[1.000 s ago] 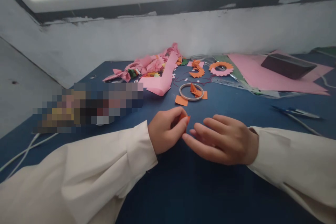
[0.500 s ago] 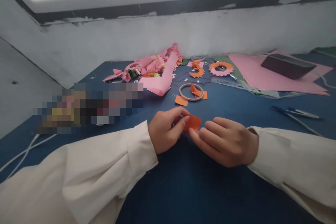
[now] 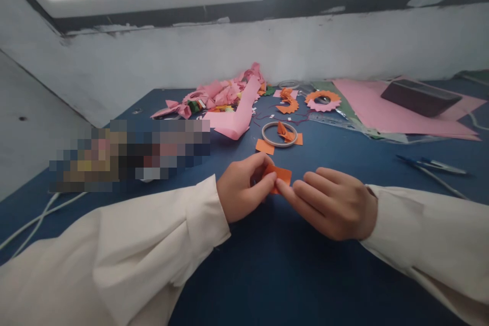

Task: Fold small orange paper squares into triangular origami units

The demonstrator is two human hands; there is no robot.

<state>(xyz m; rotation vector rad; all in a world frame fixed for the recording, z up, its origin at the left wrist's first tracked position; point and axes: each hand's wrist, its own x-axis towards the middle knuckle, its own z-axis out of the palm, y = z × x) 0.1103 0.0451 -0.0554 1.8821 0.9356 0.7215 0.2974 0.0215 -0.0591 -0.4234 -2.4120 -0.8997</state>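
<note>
A small piece of orange paper [image 3: 283,175] is held between my two hands above the blue table [image 3: 267,270]. My left hand [image 3: 246,188] pinches its left side between thumb and fingers. The index finger of my right hand [image 3: 334,204] presses on the paper's lower edge, close to the left thumb; its other fingers are curled, and its thumb is hidden. Just beyond lies a grey ring [image 3: 264,137] around part of a folded orange paper piece [image 3: 283,132]. Beside the ring rests a flat orange paper rectangle [image 3: 265,146].
Crumpled pink paper [image 3: 219,94] is heaped at the back, with a curled pink strip [image 3: 244,112] in front. Zigzag-edged orange and pink paper ring [image 3: 323,101] lies right of it. A dark block [image 3: 420,98] sits on pink sheets [image 3: 367,112]. Pens [image 3: 439,165] lie right; a blurred patch covers the left.
The orange paper has tilted slightly, and my left thumb and right index finger have come closer together on it. The view has shifted a little; the other things stay put.
</note>
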